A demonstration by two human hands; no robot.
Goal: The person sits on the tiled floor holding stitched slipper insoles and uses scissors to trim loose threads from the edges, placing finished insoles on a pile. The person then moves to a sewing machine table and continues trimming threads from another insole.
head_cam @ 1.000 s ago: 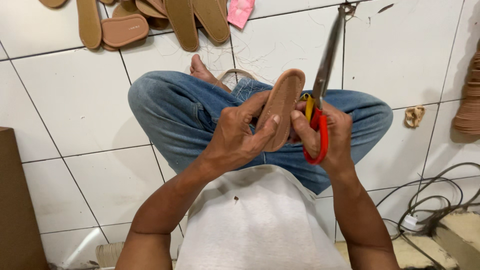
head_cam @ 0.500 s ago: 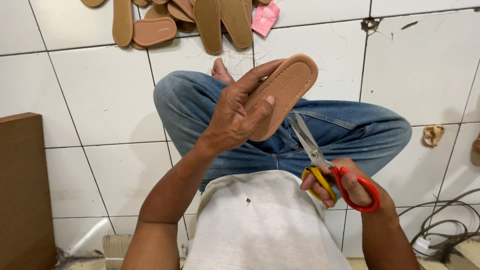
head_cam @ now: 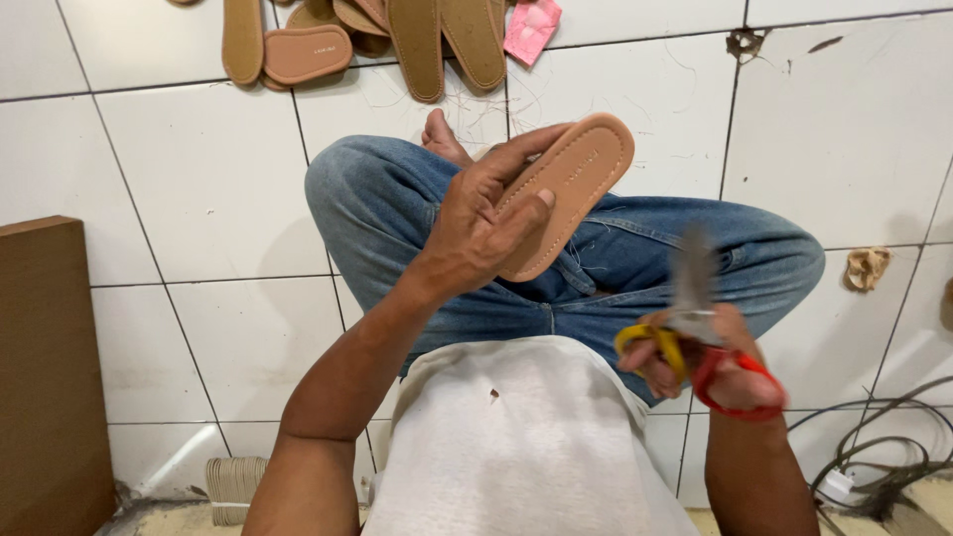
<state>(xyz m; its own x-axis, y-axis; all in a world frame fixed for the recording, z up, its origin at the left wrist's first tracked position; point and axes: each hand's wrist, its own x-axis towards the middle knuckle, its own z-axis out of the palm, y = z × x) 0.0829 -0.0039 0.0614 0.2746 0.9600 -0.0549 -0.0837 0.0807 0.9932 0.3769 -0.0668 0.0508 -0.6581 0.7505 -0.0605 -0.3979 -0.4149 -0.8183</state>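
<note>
While left hand (head_cam: 476, 228) fingers clamp stitched tan oval insole (head_cam: 571, 189), right hand (head_cam: 710, 362) grips blurred scissors (head_cam: 695, 328).

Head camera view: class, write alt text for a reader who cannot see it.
A seated person's left hand holds up a tan shoe sole over jeans-clad legs, while the right hand grips blurred red-and-yellow scissors. More soles lie on the white tiled floor.

The left hand (head_cam: 476, 223) holds up a tan sole (head_cam: 571, 189); the right hand (head_cam: 710, 362) grips blurred scissors (head_cam: 695, 318).
</note>
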